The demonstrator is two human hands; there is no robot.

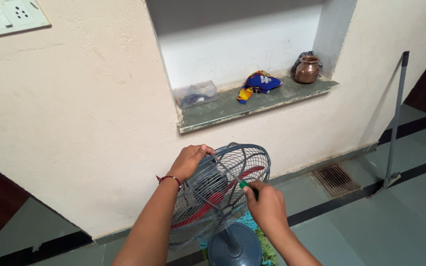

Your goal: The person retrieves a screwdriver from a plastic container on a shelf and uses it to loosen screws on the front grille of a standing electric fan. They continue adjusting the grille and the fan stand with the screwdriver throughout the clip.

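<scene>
A pedestal fan with a grey wire guard (242, 160) and red blades (213, 199) stands on a round grey base (235, 246) close to the wall. My left hand (189, 160) grips the top rim of the guard. My right hand (267, 204) is closed around a screwdriver with a green handle (243, 184). Its thin metal shaft (225, 170) points up and left to the guard's rim beside my left hand.
A wall niche with a stone shelf (223, 113) holds a clear plastic box (195, 93), a blue and yellow packet (259, 83) and a copper pot (307, 69). A long-handled wiper (395, 118) leans on the wall at right, near a floor drain grate (335, 179). A switchboard (6, 17) is top left.
</scene>
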